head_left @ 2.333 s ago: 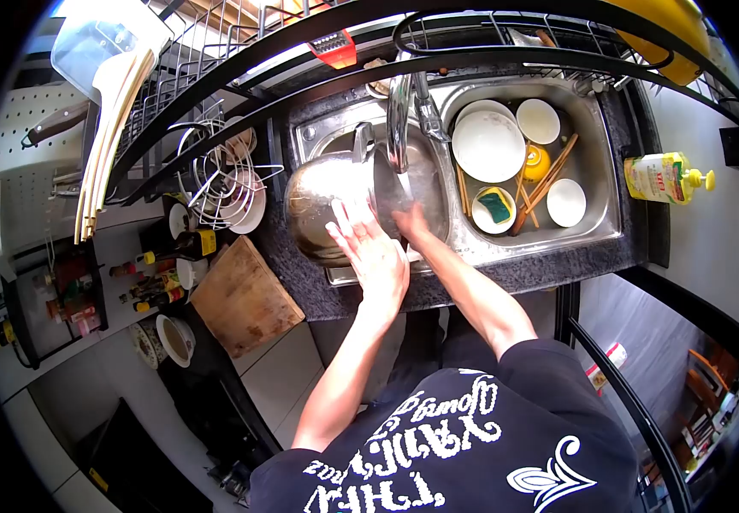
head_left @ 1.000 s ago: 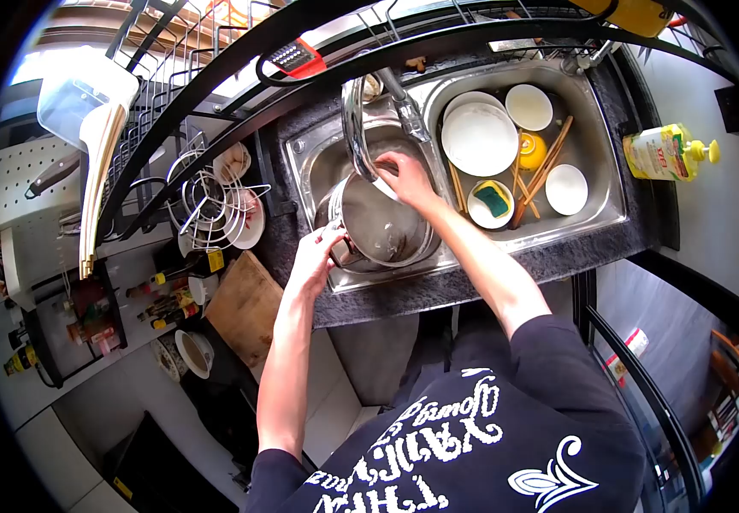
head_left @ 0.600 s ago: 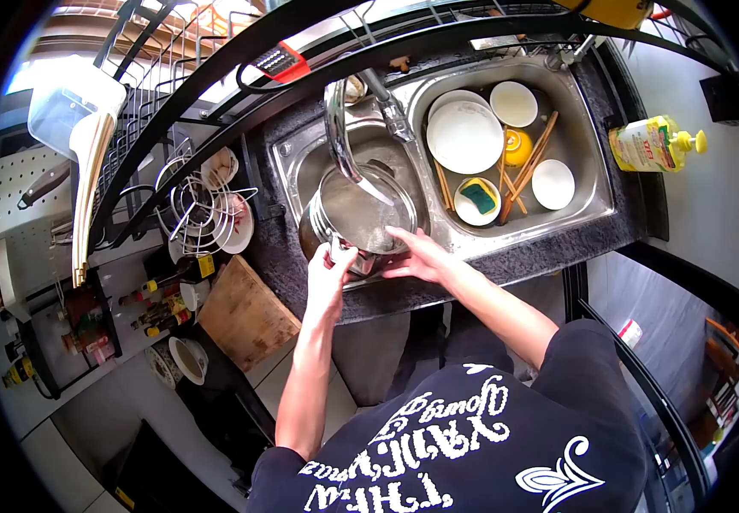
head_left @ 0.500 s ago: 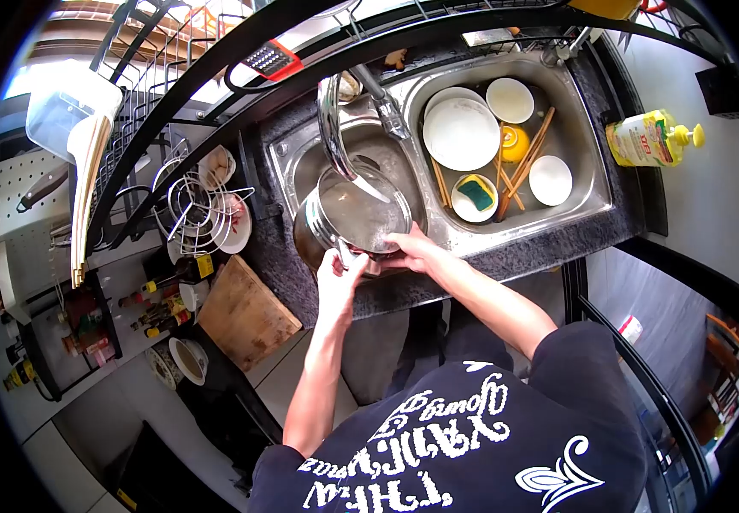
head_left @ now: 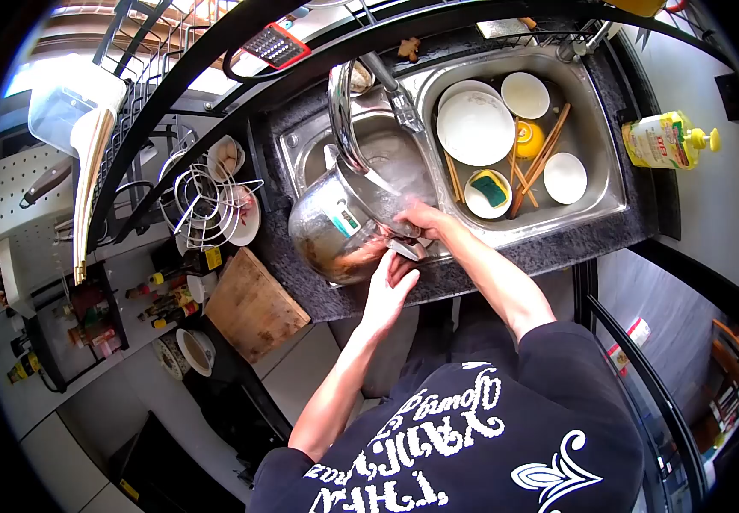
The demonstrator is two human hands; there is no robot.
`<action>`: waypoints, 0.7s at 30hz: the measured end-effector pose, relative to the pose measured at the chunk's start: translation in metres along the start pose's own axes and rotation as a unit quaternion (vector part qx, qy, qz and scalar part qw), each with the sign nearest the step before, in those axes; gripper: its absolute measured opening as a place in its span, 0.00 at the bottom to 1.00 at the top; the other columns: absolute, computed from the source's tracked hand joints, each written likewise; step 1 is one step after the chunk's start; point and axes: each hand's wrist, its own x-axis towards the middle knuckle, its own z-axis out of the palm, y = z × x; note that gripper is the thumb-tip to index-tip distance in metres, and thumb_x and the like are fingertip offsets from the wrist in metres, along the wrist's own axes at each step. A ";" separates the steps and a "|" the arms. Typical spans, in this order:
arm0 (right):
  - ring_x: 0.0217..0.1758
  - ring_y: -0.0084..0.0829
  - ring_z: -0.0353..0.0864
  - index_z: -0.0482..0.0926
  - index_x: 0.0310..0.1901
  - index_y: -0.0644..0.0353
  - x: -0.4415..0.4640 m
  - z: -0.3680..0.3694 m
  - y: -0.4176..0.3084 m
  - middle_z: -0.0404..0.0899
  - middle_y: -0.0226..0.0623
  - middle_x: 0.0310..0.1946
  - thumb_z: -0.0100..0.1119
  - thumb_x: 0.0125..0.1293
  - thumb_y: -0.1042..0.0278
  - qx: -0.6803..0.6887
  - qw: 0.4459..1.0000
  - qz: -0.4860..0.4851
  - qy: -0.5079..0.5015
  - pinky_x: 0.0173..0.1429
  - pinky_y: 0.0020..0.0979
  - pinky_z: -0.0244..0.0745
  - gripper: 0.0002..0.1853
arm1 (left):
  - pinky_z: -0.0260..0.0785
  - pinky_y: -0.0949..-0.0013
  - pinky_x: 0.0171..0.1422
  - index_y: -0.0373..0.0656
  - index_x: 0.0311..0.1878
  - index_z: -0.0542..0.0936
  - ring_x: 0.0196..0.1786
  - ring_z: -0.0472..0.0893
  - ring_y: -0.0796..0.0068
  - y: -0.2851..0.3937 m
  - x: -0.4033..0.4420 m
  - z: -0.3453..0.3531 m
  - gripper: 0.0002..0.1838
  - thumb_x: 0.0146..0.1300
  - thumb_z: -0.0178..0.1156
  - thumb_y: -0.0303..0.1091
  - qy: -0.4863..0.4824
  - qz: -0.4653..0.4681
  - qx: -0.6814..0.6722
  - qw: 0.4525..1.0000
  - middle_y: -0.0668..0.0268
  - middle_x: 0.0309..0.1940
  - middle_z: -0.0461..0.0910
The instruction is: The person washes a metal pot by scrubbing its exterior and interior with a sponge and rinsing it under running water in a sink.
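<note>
A shiny steel pot (head_left: 322,239) is tipped on its side over the left sink basin (head_left: 301,158), its mouth facing right. A sticker shows on its outer wall. My left hand (head_left: 389,292) is closed at the pot's handle (head_left: 407,248), its fingertips partly hidden. At the rim, my right hand (head_left: 423,218) grips the pot, some fingers out of sight. Water runs from the curved faucet (head_left: 341,120) and splashes around the pot's mouth, near my right hand.
The right basin (head_left: 596,188) holds white bowls (head_left: 476,128), chopsticks (head_left: 547,154) and a green-and-yellow sponge (head_left: 489,190) in a bowl. A yellow soap bottle (head_left: 656,141) stands to the right. A wire rack (head_left: 207,205) and cutting board (head_left: 250,308) lie left. Black shelf bars cross above.
The pot has turned from mouth-up to lying on its side, mouth to the right. Both hands have moved right with it, and the whole view has shifted slightly.
</note>
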 end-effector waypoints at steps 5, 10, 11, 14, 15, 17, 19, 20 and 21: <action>0.30 0.29 0.80 0.75 0.50 0.68 0.002 0.024 -0.013 0.81 0.41 0.32 0.52 0.63 0.79 -0.027 0.999 -0.026 -0.032 0.32 0.33 0.78 0.13 | 0.58 0.63 0.73 0.39 0.75 0.49 0.73 0.61 0.63 -0.004 0.000 0.001 0.39 0.63 0.56 0.22 -0.012 -0.014 0.026 0.999 0.56 0.73 0.56; 0.34 0.30 0.82 0.76 0.49 0.67 0.004 0.037 -0.030 0.82 0.40 0.35 0.61 0.63 0.70 -0.109 0.991 -0.047 -0.060 0.36 0.35 0.81 0.15 | 0.56 0.62 0.74 0.40 0.77 0.44 0.74 0.60 0.61 -0.012 -0.003 0.001 0.42 0.64 0.56 0.22 -0.019 -0.014 0.031 0.999 0.57 0.76 0.48; 0.33 0.30 0.83 0.76 0.48 0.66 -0.005 0.044 -0.039 0.83 0.40 0.35 0.63 0.63 0.69 -0.110 0.992 -0.031 -0.051 0.37 0.35 0.81 0.15 | 0.56 0.61 0.74 0.40 0.77 0.43 0.74 0.59 0.61 -0.012 -0.004 0.002 0.43 0.64 0.55 0.22 -0.018 -0.015 0.034 0.999 0.57 0.76 0.47; 0.33 0.30 0.83 0.76 0.46 0.65 -0.018 0.048 -0.054 0.83 0.39 0.34 0.63 0.63 0.69 -0.089 0.993 0.023 -0.079 0.37 0.35 0.82 0.13 | 0.56 0.61 0.74 0.39 0.77 0.40 0.74 0.58 0.61 0.003 -0.012 0.003 0.42 0.67 0.53 0.26 -0.034 -0.045 0.083 0.995 0.55 0.76 0.45; 0.33 0.30 0.83 0.76 0.46 0.65 -0.017 0.047 -0.055 0.83 0.38 0.34 0.63 0.64 0.69 -0.083 0.992 0.041 -0.088 0.37 0.36 0.82 0.13 | 0.56 0.62 0.74 0.39 0.77 0.40 0.74 0.59 0.61 0.013 -0.017 0.003 0.41 0.68 0.53 0.28 -0.035 -0.075 0.108 0.991 0.54 0.76 0.45; 0.33 0.29 0.82 0.76 0.45 0.64 -0.010 0.041 -0.051 0.82 0.37 0.34 0.63 0.63 0.69 -0.087 0.990 0.033 -0.103 0.36 0.35 0.81 0.12 | 0.59 0.64 0.72 0.35 0.74 0.54 0.68 0.67 0.65 0.044 -0.027 -0.002 0.32 0.71 0.53 0.31 -0.070 -0.058 0.164 0.982 0.54 0.70 0.62; 0.33 0.26 0.80 0.77 0.46 0.62 -0.006 0.033 -0.052 0.82 0.35 0.35 0.65 0.61 0.69 -0.239 0.961 -0.028 -0.137 0.36 0.34 0.78 0.14 | 0.64 0.67 0.67 0.33 0.67 0.66 0.62 0.73 0.69 0.085 -0.039 -0.011 0.23 0.71 0.51 0.29 -0.068 -0.002 0.235 0.970 0.56 0.61 0.73; 0.33 0.24 0.79 0.77 0.47 0.61 -0.006 0.029 -0.054 0.81 0.34 0.35 0.66 0.59 0.68 -0.284 0.947 -0.048 -0.144 0.35 0.33 0.77 0.15 | 0.65 0.67 0.65 0.33 0.64 0.69 0.59 0.75 0.70 0.104 -0.043 -0.016 0.20 0.70 0.51 0.27 -0.026 0.042 0.255 0.966 0.58 0.58 0.75; 0.35 0.26 0.79 0.77 0.48 0.64 -0.007 0.030 -0.059 0.81 0.37 0.37 0.68 0.56 0.69 -0.309 0.929 -0.114 -0.170 0.37 0.34 0.78 0.18 | 0.67 0.68 0.63 0.34 0.60 0.73 0.57 0.76 0.71 0.119 -0.046 -0.024 0.17 0.70 0.50 0.26 0.015 0.085 0.275 0.958 0.60 0.54 0.78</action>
